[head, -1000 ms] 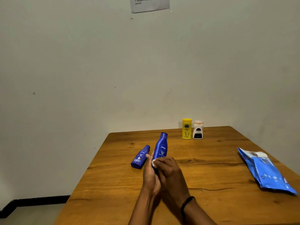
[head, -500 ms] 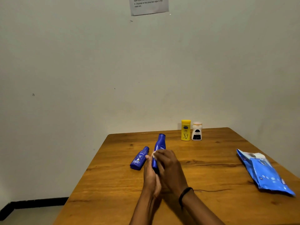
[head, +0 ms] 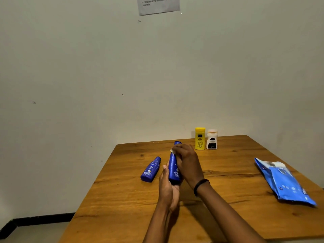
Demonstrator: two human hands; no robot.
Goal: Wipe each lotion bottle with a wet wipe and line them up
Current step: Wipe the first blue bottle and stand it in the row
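My left hand (head: pixel 167 188) grips the base of a tall blue lotion bottle (head: pixel 173 168), held tilted above the wooden table (head: pixel 219 190). My right hand (head: pixel 186 162) presses a small white wet wipe (head: pixel 173 150) against the bottle's upper part, just below its cap. A smaller blue lotion bottle (head: pixel 150 169) lies on its side to the left of my hands. At the table's back edge a yellow bottle (head: pixel 200 138) and a white bottle (head: pixel 212 139) stand upright side by side.
A blue pack of wet wipes (head: pixel 284 181) lies near the table's right edge. The wall rises right behind the table, with a paper note (head: pixel 157 5) taped high up. The floor and a dark skirting board (head: pixel 38 220) show at the lower left.
My right hand has slid the wipe up the tall blue bottle, from near its base to just under the cap. The bottle has turned a little in my left hand.
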